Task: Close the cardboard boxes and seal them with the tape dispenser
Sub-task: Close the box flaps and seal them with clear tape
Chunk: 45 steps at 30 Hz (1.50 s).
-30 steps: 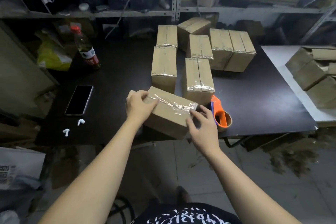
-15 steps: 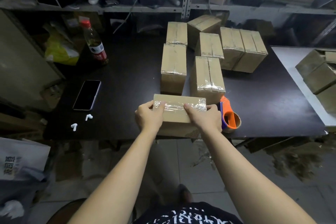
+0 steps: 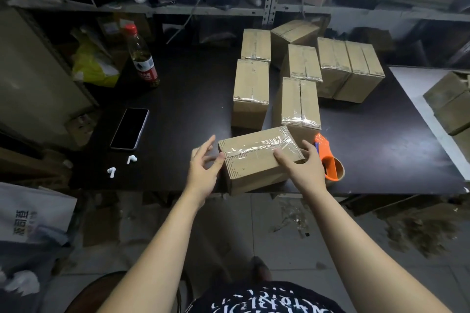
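"At the near edge of the bench [image 3: 178, 109], what does the person have?"

"One cardboard box [image 3: 254, 168], lying crosswise with clear tape over its top seam. The right hand [image 3: 302, 168] grasps its right end, thumb on top. The left hand [image 3: 203, 170] is released, fingers spread, just beside the left end."

"And the tape dispenser [image 3: 328, 162]?"

"Orange, on the bench just right of that box, partly behind the right hand. More taped boxes [image 3: 250, 91] stand farther back."

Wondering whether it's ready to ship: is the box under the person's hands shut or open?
Shut. On the box, the flaps lie flat and shiny clear tape covers the top seam.
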Each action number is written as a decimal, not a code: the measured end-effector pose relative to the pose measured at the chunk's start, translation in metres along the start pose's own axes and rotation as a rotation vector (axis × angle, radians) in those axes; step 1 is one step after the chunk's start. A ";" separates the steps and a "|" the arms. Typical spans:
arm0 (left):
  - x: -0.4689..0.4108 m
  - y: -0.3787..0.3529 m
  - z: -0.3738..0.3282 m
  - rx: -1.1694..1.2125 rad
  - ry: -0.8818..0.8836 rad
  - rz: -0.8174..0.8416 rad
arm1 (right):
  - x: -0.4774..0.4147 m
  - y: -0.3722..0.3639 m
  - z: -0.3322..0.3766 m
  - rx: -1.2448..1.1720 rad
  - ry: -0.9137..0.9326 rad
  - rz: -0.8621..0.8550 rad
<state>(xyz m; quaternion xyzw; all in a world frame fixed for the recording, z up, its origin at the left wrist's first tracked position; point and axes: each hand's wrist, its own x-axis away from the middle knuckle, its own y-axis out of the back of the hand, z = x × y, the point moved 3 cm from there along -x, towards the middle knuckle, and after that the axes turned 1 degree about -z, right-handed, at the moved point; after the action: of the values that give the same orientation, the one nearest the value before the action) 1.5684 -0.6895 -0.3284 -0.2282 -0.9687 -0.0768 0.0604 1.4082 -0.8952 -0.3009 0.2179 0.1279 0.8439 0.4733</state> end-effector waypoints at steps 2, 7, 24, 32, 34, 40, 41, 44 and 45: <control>-0.002 0.001 -0.004 -0.074 -0.066 0.140 | 0.002 -0.002 -0.007 -0.009 -0.064 -0.072; 0.002 0.006 -0.009 -0.021 -0.035 0.332 | 0.004 -0.007 -0.009 -0.247 -0.169 -0.032; 0.037 0.015 -0.002 -0.268 -0.238 0.215 | 0.012 -0.038 0.011 -0.348 0.082 0.386; 0.047 -0.012 -0.009 -0.520 -0.451 0.101 | -0.004 -0.004 -0.001 0.043 0.223 -0.019; 0.048 -0.024 -0.010 -0.564 -0.485 0.082 | -0.012 0.016 -0.012 0.177 0.197 -0.228; 0.052 -0.055 -0.019 -0.636 -0.535 -0.006 | -0.045 0.046 -0.051 0.517 0.011 -0.214; 0.053 -0.059 -0.021 -0.648 -0.532 -0.036 | -0.046 0.046 -0.054 0.539 -0.005 -0.168; 0.053 -0.067 -0.026 -0.698 -0.551 -0.113 | -0.045 0.044 -0.057 0.612 0.001 -0.087; 0.053 -0.070 -0.028 -0.738 -0.569 -0.123 | -0.046 0.043 -0.057 0.621 -0.001 -0.080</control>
<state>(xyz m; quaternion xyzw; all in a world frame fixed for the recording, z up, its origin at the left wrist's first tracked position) 1.4920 -0.7331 -0.3012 -0.1887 -0.8665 -0.3538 -0.2974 1.3693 -0.9575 -0.3433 0.3471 0.3876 0.7452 0.4169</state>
